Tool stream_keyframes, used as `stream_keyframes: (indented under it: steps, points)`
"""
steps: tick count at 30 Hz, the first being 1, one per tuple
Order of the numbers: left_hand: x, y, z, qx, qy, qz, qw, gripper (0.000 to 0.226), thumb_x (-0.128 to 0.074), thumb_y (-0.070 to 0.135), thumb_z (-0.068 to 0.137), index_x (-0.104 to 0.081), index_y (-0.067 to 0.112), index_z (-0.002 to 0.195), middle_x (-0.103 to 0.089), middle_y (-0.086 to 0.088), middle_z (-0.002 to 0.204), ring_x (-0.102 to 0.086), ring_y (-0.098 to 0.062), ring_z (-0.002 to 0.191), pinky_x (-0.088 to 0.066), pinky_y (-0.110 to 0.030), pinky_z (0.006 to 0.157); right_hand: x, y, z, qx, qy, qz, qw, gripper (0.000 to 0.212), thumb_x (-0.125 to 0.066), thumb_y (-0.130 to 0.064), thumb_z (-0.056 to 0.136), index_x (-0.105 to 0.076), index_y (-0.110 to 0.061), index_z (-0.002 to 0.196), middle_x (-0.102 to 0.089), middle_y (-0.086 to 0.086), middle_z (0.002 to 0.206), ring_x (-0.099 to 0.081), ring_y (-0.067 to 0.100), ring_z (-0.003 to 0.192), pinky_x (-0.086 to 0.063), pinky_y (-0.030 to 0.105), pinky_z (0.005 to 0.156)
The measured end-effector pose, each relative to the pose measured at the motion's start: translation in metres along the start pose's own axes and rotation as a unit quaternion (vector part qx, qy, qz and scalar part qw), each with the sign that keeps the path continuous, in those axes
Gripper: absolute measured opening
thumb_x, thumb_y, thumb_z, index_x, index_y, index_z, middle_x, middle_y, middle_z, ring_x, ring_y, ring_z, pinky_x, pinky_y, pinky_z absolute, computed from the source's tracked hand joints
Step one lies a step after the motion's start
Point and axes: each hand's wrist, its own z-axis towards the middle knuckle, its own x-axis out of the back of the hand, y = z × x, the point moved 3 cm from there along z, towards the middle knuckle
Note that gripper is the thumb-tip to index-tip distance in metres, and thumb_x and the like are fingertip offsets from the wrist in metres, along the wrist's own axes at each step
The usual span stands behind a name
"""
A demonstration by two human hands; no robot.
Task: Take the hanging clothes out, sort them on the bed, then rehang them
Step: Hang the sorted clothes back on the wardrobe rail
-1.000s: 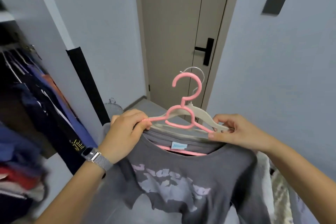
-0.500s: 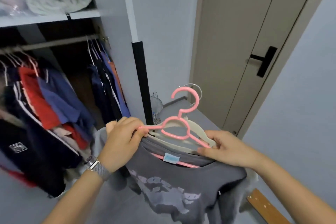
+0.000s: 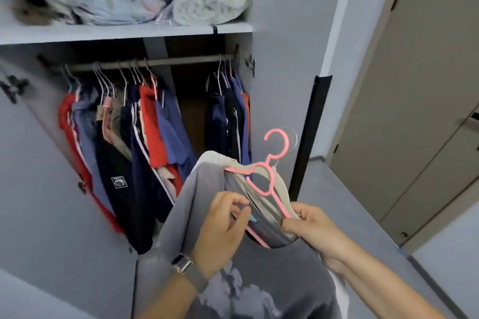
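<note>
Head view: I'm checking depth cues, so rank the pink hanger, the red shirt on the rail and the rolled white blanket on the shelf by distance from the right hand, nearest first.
1. pink hanger: its end is pinched in the right hand.
2. red shirt: up and left, hanging on the wardrobe rail.
3. rolled white blanket: farthest, on the top shelf above the rail.

One head-worn, wide-angle view looks forward and slightly down from the person's own eye line, facing an open wardrobe (image 3: pixel 129 137) at close range. Its upper shelf (image 3: pixel 124 32) fills the top of the frame and the hanging rail (image 3: pixel 155 61) runs just beneath. A closed door (image 3: pixel 427 85) stands off to the right. Both forearms enter from the bottom edge, very near the lens. Straight lines bow toward the frame edges.
</note>
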Motion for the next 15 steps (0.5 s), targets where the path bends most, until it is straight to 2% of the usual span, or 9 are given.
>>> stream_keyframes:
  steps: [2, 5, 7, 9, 11, 13, 15]
  points:
    - [0.003, -0.015, 0.006, 0.063, -0.055, -0.049, 0.995, 0.011, -0.055, 0.020, 0.092, -0.056, 0.018, 0.103, -0.047, 0.000, 0.109, -0.058, -0.002, 0.087, -0.043, -0.008, 0.077, -0.031, -0.004, 0.022, 0.003, 0.004, 0.015, 1.000, 0.013, -0.057, 0.004, 0.064, -0.057, -0.009, 0.064, -0.043, 0.009, 0.064, -0.039, 0.019, 0.061, -0.032, 0.026, 0.054]
    - [0.011, -0.038, 0.026, 0.138, -0.098, -0.117, 0.978, 0.012, -0.051, 0.030, 0.094, -0.056, 0.029, 0.105, -0.053, 0.001, 0.112, -0.058, -0.005, 0.094, -0.047, -0.023, 0.090, -0.079, -0.013, 0.054, 0.016, -0.002, 0.035, 0.999, 0.010, -0.058, 0.008, 0.078, -0.067, 0.004, 0.083, -0.062, 0.023, 0.069, -0.055, 0.023, 0.064, -0.047, 0.026, 0.056]
    - [0.027, -0.051, 0.043, 0.159, -0.091, -0.148, 0.972, 0.012, -0.048, 0.029, 0.095, -0.057, 0.029, 0.103, -0.058, -0.001, 0.106, -0.057, -0.006, 0.089, -0.046, -0.022, 0.084, -0.104, -0.021, 0.076, 0.020, 0.010, 0.037, 0.999, 0.015, -0.057, 0.006, 0.083, -0.067, 0.007, 0.093, -0.067, 0.030, 0.081, -0.061, 0.021, 0.068, -0.050, 0.024, 0.058]
    - [0.047, -0.065, 0.061, 0.184, -0.085, -0.209, 0.957, 0.018, -0.045, 0.025, 0.097, -0.061, 0.020, 0.104, -0.060, -0.001, 0.092, -0.053, -0.007, 0.076, -0.043, -0.019, 0.071, -0.125, -0.030, 0.093, 0.024, 0.019, 0.040, 0.999, 0.015, -0.057, 0.009, 0.079, -0.067, 0.004, 0.089, -0.064, 0.025, 0.075, -0.061, 0.022, 0.066, -0.053, 0.030, 0.060]
    - [0.067, -0.079, 0.078, 0.216, -0.095, -0.278, 0.931, 0.024, -0.045, 0.025, 0.097, -0.063, 0.010, 0.105, -0.057, -0.005, 0.081, -0.051, -0.009, 0.068, -0.042, -0.021, 0.062, -0.142, -0.037, 0.108, 0.035, 0.016, 0.014, 0.999, 0.017, -0.060, 0.007, 0.073, -0.067, -0.005, 0.082, -0.065, 0.020, 0.073, -0.063, 0.026, 0.069, -0.057, 0.045, 0.071]
    - [0.084, -0.091, 0.095, 0.215, -0.093, -0.295, 0.926, 0.026, -0.052, 0.029, 0.094, -0.064, 0.008, 0.102, -0.059, -0.016, 0.081, -0.056, -0.014, 0.072, -0.046, -0.028, 0.066, -0.159, -0.047, 0.121, 0.055, 0.007, -0.028, 0.998, 0.018, -0.062, 0.003, 0.074, -0.069, -0.013, 0.079, -0.068, 0.020, 0.076, -0.065, 0.028, 0.073, -0.055, 0.047, 0.078]
    - [0.097, -0.100, 0.111, 0.204, -0.088, -0.309, 0.925, 0.027, -0.053, 0.028, 0.093, -0.063, 0.005, 0.103, -0.065, -0.023, 0.094, -0.063, -0.023, 0.087, -0.050, -0.037, 0.078, -0.171, -0.057, 0.135, 0.075, 0.005, -0.029, 0.997, 0.016, -0.060, -0.002, 0.083, -0.070, -0.013, 0.081, -0.069, 0.021, 0.079, -0.066, 0.027, 0.074, -0.055, 0.040, 0.076]
